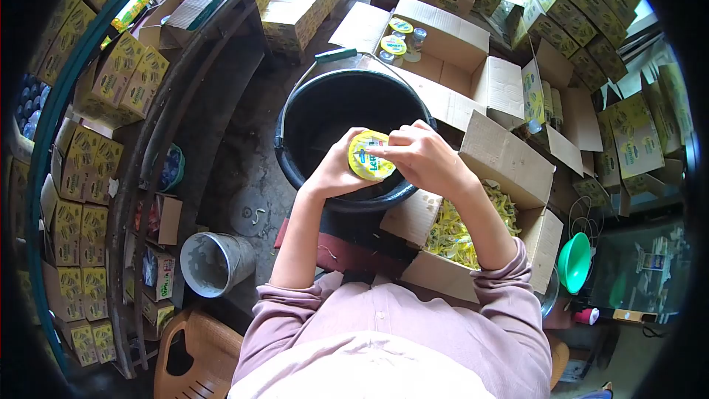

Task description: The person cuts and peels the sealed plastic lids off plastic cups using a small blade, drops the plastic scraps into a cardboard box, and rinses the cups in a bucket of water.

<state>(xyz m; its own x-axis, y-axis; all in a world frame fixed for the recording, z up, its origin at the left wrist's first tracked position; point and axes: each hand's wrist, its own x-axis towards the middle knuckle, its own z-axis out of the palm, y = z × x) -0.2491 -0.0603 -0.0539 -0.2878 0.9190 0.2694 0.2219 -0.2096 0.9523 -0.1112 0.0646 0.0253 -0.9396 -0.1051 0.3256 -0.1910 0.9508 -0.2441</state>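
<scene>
yellow-topped jar (369, 165) over a black bucket (314, 114), grasped in the left hand (332, 172); the right hand (428, 157), curled, touches its top, but whether it grips cannot be told.

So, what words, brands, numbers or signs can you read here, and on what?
"Lem…": on the held yellow-lidded cup; the rest is unclear.
Too small: print on the lids in the open carton.
Too blurred: lettering on the yellow cartons and small box at left.
No numbers legible.
</scene>
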